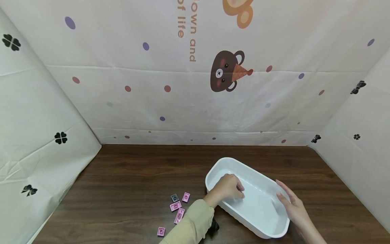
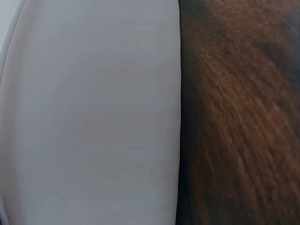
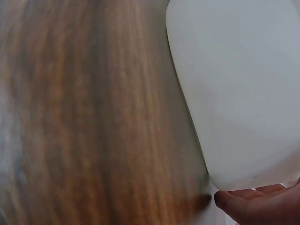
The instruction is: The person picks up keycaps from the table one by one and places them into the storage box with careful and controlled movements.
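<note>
A white oval plastic tub (image 1: 253, 171) stands on the dark wooden table (image 1: 137, 176), toward the right. My left hand (image 1: 226, 189) curls its fingers over the tub's near-left rim and grips it. My right hand (image 1: 292, 203) lies with straight fingers against the right rim. In the right wrist view the tub's outer wall (image 3: 239, 89) fills the upper right, and my right hand (image 3: 258, 206) touches it at the bottom. The left wrist view holds only the tub wall (image 2: 89, 112) and the table (image 2: 239, 117); no hand shows there.
Several small pink tiles (image 1: 178, 206) and one dark tile (image 1: 174, 197) lie on the table left of my beige sleeve (image 1: 195, 223). A small black object (image 1: 214, 226) peeks out beside the sleeve. Patterned cloth walls (image 1: 182, 101) close in the back and both sides.
</note>
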